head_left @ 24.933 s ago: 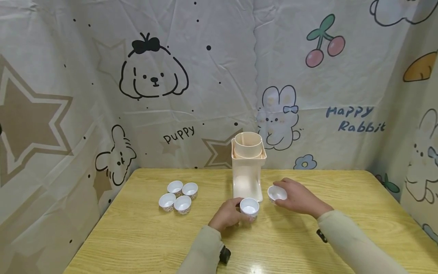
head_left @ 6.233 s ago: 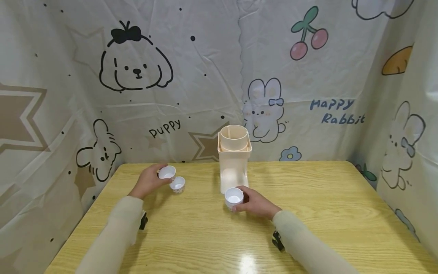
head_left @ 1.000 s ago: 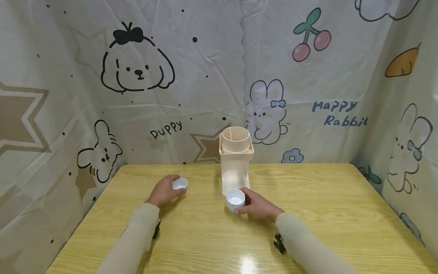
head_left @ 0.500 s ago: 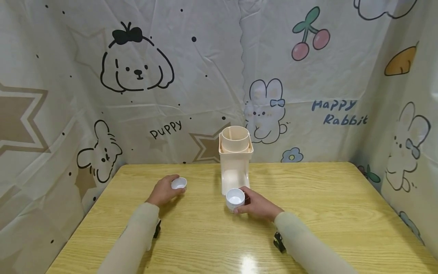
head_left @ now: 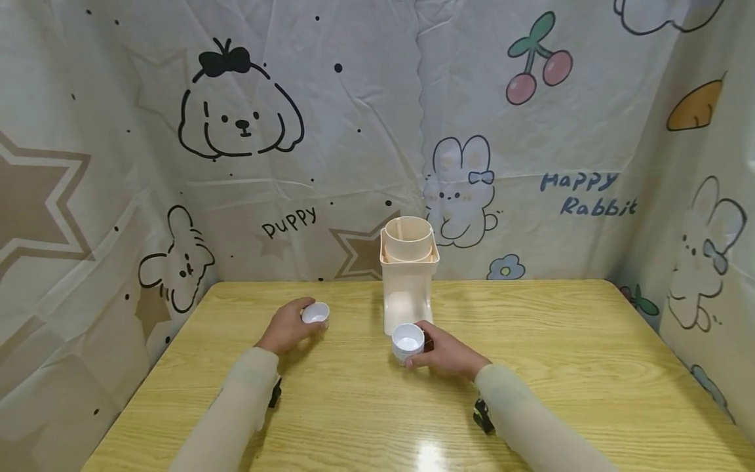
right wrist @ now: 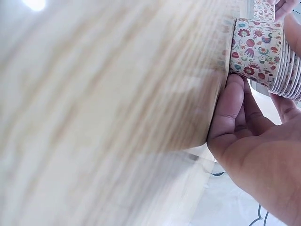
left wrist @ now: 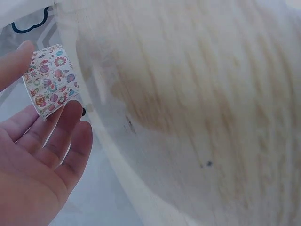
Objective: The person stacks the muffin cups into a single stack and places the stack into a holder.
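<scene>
My left hand (head_left: 289, 326) pinches a single white-rimmed paper baking cup (head_left: 315, 313) between thumb and fingers, left of the beige holder. In the left wrist view that baking cup (left wrist: 52, 77) shows a flowery print and is held close over the table. My right hand (head_left: 445, 351) grips a stack of nested baking cups (head_left: 407, 342) in front of the beige holder. Several layered rims of the stack (right wrist: 258, 49) show in the right wrist view, and its base sits at the tabletop. Fingers of the right hand (right wrist: 254, 136) curl around its side.
A beige plastic holder (head_left: 407, 282) with a round tube on top stands at the back middle of the wooden table (head_left: 560, 367). A printed cloth (head_left: 354, 98) hangs behind the table and along both sides.
Earlier, several cups stood at the left; 6.2 s ago one stood beside the left hand's cup. Since half a second ago the left hand's cup has shifted slightly right; the right hand stays put.
</scene>
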Available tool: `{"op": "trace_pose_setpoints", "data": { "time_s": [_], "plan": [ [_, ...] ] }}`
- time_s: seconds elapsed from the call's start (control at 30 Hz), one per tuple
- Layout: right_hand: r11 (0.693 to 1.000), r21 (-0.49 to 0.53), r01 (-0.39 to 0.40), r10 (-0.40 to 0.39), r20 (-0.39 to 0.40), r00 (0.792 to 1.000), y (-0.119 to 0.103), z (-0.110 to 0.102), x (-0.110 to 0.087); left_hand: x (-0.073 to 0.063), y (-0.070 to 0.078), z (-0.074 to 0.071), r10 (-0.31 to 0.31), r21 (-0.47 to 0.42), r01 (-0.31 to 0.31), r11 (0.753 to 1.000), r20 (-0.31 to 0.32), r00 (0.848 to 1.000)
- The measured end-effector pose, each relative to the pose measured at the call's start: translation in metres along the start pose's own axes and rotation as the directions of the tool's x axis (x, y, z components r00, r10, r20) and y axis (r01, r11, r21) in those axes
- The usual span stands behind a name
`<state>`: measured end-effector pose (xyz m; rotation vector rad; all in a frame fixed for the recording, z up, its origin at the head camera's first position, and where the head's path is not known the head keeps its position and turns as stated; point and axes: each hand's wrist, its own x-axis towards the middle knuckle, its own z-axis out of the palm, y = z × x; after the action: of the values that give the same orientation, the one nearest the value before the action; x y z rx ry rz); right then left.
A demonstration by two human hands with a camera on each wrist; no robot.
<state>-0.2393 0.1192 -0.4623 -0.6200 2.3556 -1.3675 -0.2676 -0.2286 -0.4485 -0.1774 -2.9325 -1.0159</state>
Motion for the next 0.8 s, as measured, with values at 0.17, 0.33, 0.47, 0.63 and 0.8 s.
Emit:
{"op": "trace_pose_setpoints", "data": {
  "time_s": [0.17,0.33,0.47,0.63,0.8],
  "plan": [
    [1.000,0.006,-0.001,0.001,0.002,1.000,0.001,0.000,0.001,-0.001,0.005,-0.001,0.020,0.001,-0.020,1.000,-0.003,1.000],
    [1.000,0.008,-0.006,0.006,0.002,1.000,0.001,-0.001,0.001,-0.001,0.016,-0.002,0.050,-0.004,-0.050,0.999,0.004,0.999],
    [1.000,0.006,-0.011,0.011,-0.001,1.000,0.001,-0.001,0.001,0.000,0.026,-0.003,0.068,-0.026,-0.067,0.997,0.013,0.998],
    [1.000,0.007,-0.015,0.015,0.003,1.000,0.001,0.000,0.000,-0.001,0.040,-0.002,0.097,-0.046,-0.096,0.994,0.028,0.995],
    [1.000,0.008,-0.015,0.015,0.004,1.000,0.000,0.000,0.000,-0.003,0.060,-0.001,0.135,-0.039,-0.133,0.990,0.042,0.990]
  ]
}}
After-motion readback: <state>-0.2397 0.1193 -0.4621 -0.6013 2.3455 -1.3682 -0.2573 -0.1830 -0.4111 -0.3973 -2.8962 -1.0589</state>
